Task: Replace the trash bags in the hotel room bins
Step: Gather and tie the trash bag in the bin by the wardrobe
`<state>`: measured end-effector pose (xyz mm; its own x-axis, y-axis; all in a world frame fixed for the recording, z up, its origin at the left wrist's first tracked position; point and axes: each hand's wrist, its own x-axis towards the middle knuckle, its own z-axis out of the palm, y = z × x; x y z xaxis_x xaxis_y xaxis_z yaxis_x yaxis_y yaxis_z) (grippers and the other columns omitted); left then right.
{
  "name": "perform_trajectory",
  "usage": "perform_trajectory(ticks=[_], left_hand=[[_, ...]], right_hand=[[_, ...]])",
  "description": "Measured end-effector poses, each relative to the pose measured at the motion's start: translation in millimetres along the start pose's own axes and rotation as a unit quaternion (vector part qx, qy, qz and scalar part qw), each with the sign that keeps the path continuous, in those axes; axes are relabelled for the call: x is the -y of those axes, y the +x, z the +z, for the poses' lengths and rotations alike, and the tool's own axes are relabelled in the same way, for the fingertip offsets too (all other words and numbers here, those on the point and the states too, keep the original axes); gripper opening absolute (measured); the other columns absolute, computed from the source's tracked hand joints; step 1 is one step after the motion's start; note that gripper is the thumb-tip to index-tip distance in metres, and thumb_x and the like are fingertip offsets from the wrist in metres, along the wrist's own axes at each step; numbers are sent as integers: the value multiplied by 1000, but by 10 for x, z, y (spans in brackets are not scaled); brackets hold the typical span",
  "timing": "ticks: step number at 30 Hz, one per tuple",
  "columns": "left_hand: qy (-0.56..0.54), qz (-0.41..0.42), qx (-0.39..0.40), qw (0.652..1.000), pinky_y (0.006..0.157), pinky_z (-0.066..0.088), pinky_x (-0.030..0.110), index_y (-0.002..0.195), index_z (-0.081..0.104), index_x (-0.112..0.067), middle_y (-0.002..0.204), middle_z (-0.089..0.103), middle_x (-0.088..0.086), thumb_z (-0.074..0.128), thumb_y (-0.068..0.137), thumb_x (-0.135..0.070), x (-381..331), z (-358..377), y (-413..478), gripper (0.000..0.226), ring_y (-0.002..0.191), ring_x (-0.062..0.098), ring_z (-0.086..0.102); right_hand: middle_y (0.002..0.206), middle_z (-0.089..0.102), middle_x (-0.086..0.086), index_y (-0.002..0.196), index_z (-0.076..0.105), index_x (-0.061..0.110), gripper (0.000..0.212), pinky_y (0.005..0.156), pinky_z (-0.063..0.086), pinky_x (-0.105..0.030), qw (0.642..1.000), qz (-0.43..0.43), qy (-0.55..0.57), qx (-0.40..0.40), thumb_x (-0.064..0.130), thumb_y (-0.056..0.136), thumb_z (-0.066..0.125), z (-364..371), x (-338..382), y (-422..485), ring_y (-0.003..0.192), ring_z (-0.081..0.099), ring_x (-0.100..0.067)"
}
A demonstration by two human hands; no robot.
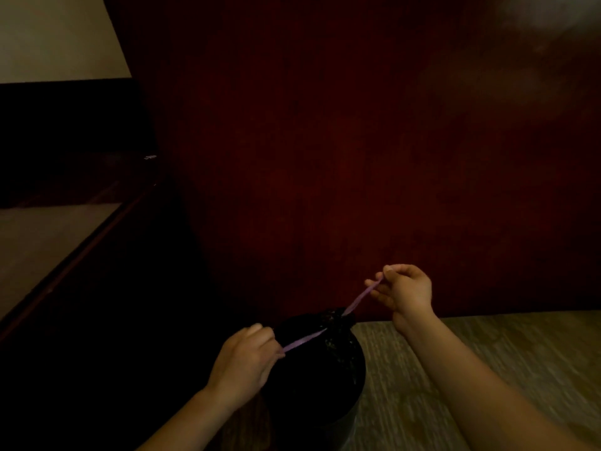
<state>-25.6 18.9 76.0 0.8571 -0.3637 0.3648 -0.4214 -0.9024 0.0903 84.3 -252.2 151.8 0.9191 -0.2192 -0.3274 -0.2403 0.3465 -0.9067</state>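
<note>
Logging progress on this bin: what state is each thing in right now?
drawstring: pulled taut in two directions.
left hand: pinches one end.
right hand: pinches the other end.
bin: upright on the floor.
black bag: inside it, mouth bunched together.

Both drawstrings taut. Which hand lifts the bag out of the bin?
Right, probably. The right hand pinches its drawstring higher than the gathered bag neck, so it pulls upward. The left hand holds the other drawstring low, near the bin rim, pulling sideways.
</note>
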Motion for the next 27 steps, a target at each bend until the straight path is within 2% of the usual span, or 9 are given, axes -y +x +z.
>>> perform_trajectory(ticks=[2, 6, 9, 11, 13, 16, 18, 22, 27], left_hand=[[-84, -136, 13, 987, 71, 50, 24, 91, 68, -28, 91, 56, -17, 60, 88, -29, -45, 22, 50, 8, 88, 5, 56], [-382, -336, 81, 857, 91, 43, 26, 129, 49, -33, 124, 45, -13, 63, 69, -36, -391, -24, 251, 62, 118, 9, 47], [-250, -351, 136, 892, 92, 37, 26, 139, 33, -34, 132, 39, -11, 64, 66, -72, -656, 21, 398, 88, 124, 14, 42], [-138, -371, 155, 905, 90, 43, 28, 138, 32, -32, 132, 44, -6, 66, 66, -71, -740, 87, 438, 89, 123, 18, 48], [-144, -387, 123, 902, 88, 52, 33, 133, 38, -31, 125, 54, -5, 71, 77, -46, -748, 136, 446, 67, 114, 18, 57], [-260, -419, 74, 867, 84, 52, 28, 127, 51, -29, 111, 62, -8, 72, 81, -22, -696, 140, 451, 51, 104, 15, 61], [-398, -436, 55, 805, 84, 50, 26, 121, 58, -22, 108, 63, -8, 74, 80, -8, -669, 62, 473, 46, 102, 12, 61], [-510, -405, 63, 756, 80, 57, 29, 114, 64, -23, 107, 70, -1, 76, 77, -2, -551, -120, 507, 45, 96, 13, 68], [-539, -358, 97, 757, 85, 57, 30, 113, 64, -24, 105, 72, 2, 80, 74, 0, -402, -309, 558, 49, 95, 12, 71]], right_hand=[[81, 62, -14, 96, 54, 5, 6, 59, 58, -38, 999, 15, -30, 40, 4, 100, 50, 0, -2, -19, 78, 72, -32], [81, 63, -15, 96, 56, 4, 6, 65, 59, -39, 992, 7, -84, 91, 2, 99, 53, 48, -35, -69, 78, 71, -32], [79, 65, -13, 100, 59, 9, 6, 62, 55, -35, 982, -45, -148, 107, 4, 98, 56, 65, -104, -77, 73, 67, -25], [79, 67, -6, 109, 62, 17, 14, 61, 55, -37, 950, -120, -260, 123, 9, 99, 56, 43, -182, -60, 70, 65, -21], [91, 67, 4, 115, 64, 23, 21, 67, 53, -39, 849, -251, -445, 133, 14, 99, 55, -17, -268, -38, 80, 65, -20], [128, 59, 4, 120, 68, 22, 28, 90, 49, -36, 630, -455, -611, 149, 16, 95, 57, -70, -374, -50, 120, 52, -22], [148, 47, 8, 131, 62, 28, 35, 109, 34, -39, 585, -466, -619, 240, 28, 97, 54, -56, -401, -92, 139, 36, -18], [148, 47, 12, 151, 34, 37, 48, 111, 30, -29, 628, -290, -611, 385, 42, 103, 42, 3, -475, -173, 135, 37, -8], [112, 69, 11, 118, 68, 29, 23, 92, 54, -39, 770, -201, -473, 378, 32, 95, 63, 6, -395, -191, 102, 65, -4]])
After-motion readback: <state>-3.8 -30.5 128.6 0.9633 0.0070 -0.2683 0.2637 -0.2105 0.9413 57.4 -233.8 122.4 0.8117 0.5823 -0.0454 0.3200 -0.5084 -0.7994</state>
